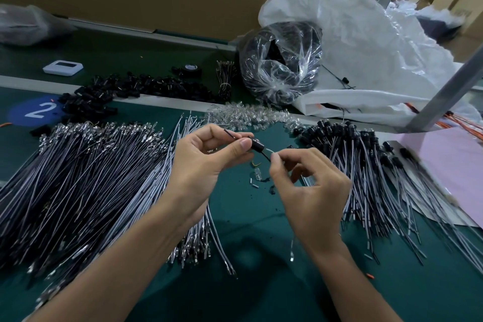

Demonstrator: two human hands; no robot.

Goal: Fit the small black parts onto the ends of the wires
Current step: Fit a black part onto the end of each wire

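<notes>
Bench, head view. Green mat [261,243] underfoot of everything.

Left hand [206,159]: raised above the mat, thumb and fingers curled round one small black part [255,144], thumb pad pressed on its near side. A thin wire [230,134] runs through or behind the part; which of the two cannot be told. Its dark end pokes out up and to the left, past the left fingertips.

Right hand [311,191]: just beside the left, thumb and forefinger pinching the same wire just below and to the right of the black part. Remaining fingers loosely curled, holding nothing visible.

Left of the hands: large fanned pile of bare wires [91,178], metal terminals at their ends, lying under the left forearm.

Right of the hands: second pile of wires with black parts on their far ends [366,165], partly resting on a pink sheet [457,165].

Behind the hands: strip of small clear pieces [248,115]. Further back, a heap of loose black parts [146,86], a tied bundle of short wires [224,78], a roll of black tape [189,69], a white gadget [62,68].

Blue disc marked "2" [36,111] at far left. Clear bag of black parts [279,65] leaning on a white sack [366,34]. A few scraps on the mat between the wrists.
</notes>
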